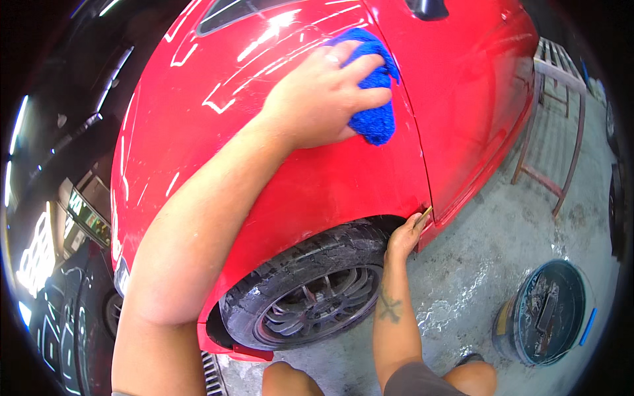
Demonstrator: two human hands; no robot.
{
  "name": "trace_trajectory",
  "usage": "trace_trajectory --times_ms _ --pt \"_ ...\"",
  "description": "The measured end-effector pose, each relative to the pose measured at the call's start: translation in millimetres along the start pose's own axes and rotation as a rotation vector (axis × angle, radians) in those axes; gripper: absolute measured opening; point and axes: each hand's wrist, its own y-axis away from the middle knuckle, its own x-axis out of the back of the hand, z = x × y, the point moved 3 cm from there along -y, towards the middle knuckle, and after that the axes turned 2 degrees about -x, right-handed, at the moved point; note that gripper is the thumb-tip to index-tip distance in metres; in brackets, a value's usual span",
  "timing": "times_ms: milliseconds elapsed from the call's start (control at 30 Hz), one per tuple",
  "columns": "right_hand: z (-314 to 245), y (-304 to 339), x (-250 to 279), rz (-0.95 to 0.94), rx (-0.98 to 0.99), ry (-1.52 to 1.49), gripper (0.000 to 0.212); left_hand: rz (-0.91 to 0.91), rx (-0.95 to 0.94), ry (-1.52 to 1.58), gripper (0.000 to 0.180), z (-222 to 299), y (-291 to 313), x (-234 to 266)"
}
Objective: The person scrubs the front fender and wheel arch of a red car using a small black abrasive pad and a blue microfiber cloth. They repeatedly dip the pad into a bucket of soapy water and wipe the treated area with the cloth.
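Observation:
My left hand [317,99] reaches up over the red car's rear side panel [317,185]. Its fingers curl round a bright blue cloth [378,122], which lies against the paint close to the door seam. Lower down, my right hand [403,237] is at the body's bottom edge, just right of the wheel arch. A thin, flat yellowish piece [424,215] is pinched in its fingers; its kind is not clear. Below the arch is the dusty black tyre [247,297] with a dark, many-spoked rim [323,307].
A dark bucket [522,330] with a blue handle grip stands on the wet grey floor [462,290], holding water and a dark block. Beyond the car's right side is a metal bench [561,72]. Another dark car [72,323] is at the left, and a floor grate [212,376] lies below.

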Motion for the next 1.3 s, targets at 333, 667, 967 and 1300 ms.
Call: trace_trajectory --times_ms 333,667,967,1300 --pt "-89 67 -14 -0.245 0.372 0.255 0.066 -0.093 0.040 -0.068 0.063 -3 18 15" --pt "-133 63 -25 -0.236 0.427 0.187 0.069 -0.095 0.058 -0.092 0.074 -1 22 12" --pt "-82 27 -20 -0.189 0.225 0.146 0.075 -0.123 0.088 -0.108 0.080 1 11 9" --pt "-21 -1 -2 -0.129 0.072 0.120 0.077 -0.116 0.075 -0.109 0.076 6 1 9"
